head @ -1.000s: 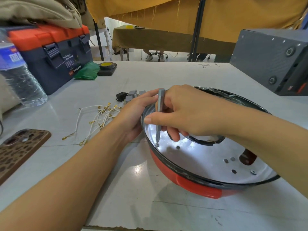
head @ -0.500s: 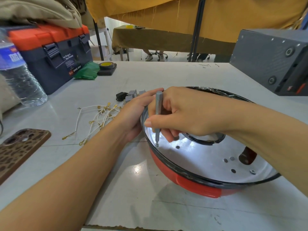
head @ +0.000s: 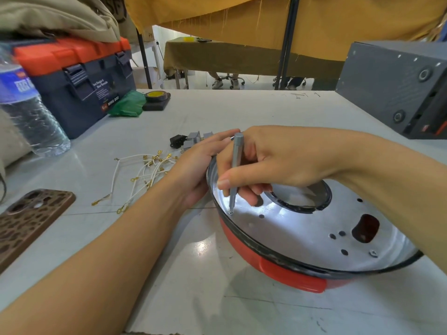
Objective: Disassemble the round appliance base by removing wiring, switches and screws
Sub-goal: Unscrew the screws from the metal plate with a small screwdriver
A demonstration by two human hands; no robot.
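The round appliance base [head: 290,276] lies open side up on the table, red outside, shiny metal inside with a black rim. My right hand [head: 278,160] holds a slim grey screwdriver [head: 235,165] upright, its tip on a screw [head: 231,212] at the left inner edge. My left hand [head: 200,165] grips the base's left rim from outside. Another screw [head: 373,253] sits at the inner right. Loose white wires with brass terminals [head: 142,175] and small grey and black switches [head: 188,141] lie left of the base.
A blue and orange toolbox [head: 79,78] and a water bottle [head: 29,112] stand at the back left. A phone in a brown case [head: 26,218] lies at the left edge. A grey box [head: 396,85] stands at the back right. Green cloth [head: 128,105] and tape [head: 157,97] lie beyond.
My right hand's fingers have shifted slightly around the screwdriver, whose tip stays on the same screw. The base has tilted a little. My left hand has not moved.
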